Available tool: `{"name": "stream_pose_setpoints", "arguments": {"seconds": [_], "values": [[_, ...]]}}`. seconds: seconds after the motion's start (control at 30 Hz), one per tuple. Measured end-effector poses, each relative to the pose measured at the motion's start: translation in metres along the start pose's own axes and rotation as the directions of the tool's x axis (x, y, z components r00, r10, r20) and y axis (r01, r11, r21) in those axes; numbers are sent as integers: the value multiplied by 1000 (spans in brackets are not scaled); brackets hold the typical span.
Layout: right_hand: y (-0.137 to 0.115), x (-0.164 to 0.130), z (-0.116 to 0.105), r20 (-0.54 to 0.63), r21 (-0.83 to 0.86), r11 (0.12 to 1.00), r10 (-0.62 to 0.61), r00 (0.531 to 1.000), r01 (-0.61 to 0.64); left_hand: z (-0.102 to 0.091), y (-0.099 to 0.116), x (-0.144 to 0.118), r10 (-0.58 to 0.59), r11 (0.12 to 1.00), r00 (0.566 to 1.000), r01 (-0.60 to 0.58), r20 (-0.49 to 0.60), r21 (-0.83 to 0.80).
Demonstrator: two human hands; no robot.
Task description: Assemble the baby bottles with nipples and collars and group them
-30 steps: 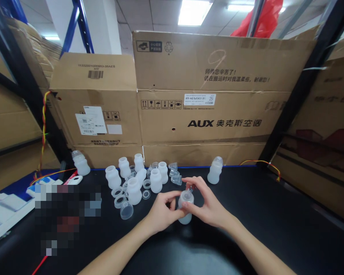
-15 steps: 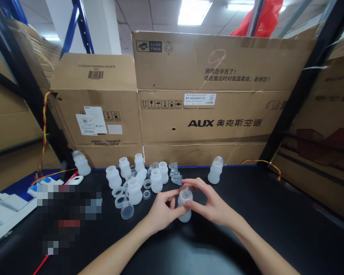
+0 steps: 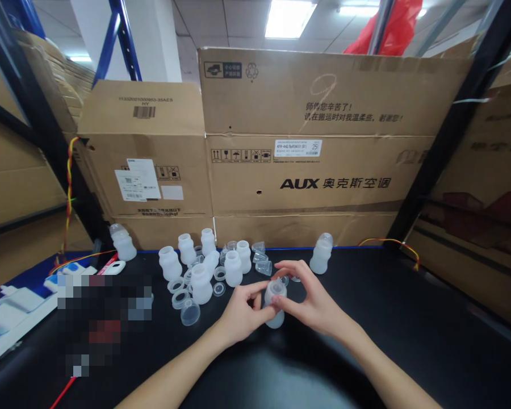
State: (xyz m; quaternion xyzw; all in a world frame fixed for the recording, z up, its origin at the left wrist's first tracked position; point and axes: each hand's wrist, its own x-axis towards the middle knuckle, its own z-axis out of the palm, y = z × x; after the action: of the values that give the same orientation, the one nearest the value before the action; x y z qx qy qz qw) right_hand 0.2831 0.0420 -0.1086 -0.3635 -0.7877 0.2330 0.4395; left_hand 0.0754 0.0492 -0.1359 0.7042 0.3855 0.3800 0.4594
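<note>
A small frosted baby bottle point(image 3: 275, 319) stands upright on the black table in front of me. My left hand point(image 3: 246, 313) grips it from the left, thumb and index finger on its upper body. My right hand point(image 3: 313, 298) curves round the top from the right, its thumb against the near side and its fingers arched over the far side. The bottle's round top shows between the hands. A small clear part point(image 3: 284, 280) appears just beyond it, under the right fingers; whether they touch it I cannot tell.
Several open bottles point(image 3: 201, 287) cluster at left centre among clear rings point(image 3: 180, 299) and a clear cap point(image 3: 190, 312). Clear cups point(image 3: 263, 264) lie behind my hands. Capped bottles stand at right point(image 3: 322, 254) and far left point(image 3: 122, 243). Cardboard point(image 3: 336, 199) walls the back; a power strip point(image 3: 25, 326) lies left.
My right hand's fingers have lifted and shifted slightly at the bottle's top, and its thumb has moved a little left. The left hand keeps its grip; the bottle stays in place.
</note>
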Motion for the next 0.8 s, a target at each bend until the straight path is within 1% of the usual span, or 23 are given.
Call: {"name": "stream_pose_setpoints", "arguments": {"seconds": [0.1,0.2,0.33,0.43,0.5,0.6,0.63,0.7,0.8], "values": [[4,0,6,-48,-42,999,17,999,-19,1,0,1,12,1000,1000,-12,15,-5],[5,-1,9,-79,-51,998,24,997,-28,2,0,2,7,1000,1000,-7,-9,12],[5,0,10,-125,-105,993,32,992,-45,6,-2,3,-9,998,996,15,-86,66],[5,3,4,-141,-145,987,40,989,-61,8,-4,3,-26,983,989,52,-145,175],[8,5,-6,-114,-193,978,62,992,-83,9,-6,2,-29,957,989,70,-146,280],[17,5,-32,-40,-285,947,142,989,-147,7,-7,0,-8,891,996,48,-90,451],[21,4,-42,-34,-317,932,173,984,-175,6,-7,-1,2,867,998,32,-68,497],[32,3,-61,-82,-383,892,227,970,-241,5,-7,-1,21,829,999,-2,-26,559],[49,2,-78,-219,-437,833,267,938,-339,5,-8,-1,30,793,999,-38,23,608]]}}
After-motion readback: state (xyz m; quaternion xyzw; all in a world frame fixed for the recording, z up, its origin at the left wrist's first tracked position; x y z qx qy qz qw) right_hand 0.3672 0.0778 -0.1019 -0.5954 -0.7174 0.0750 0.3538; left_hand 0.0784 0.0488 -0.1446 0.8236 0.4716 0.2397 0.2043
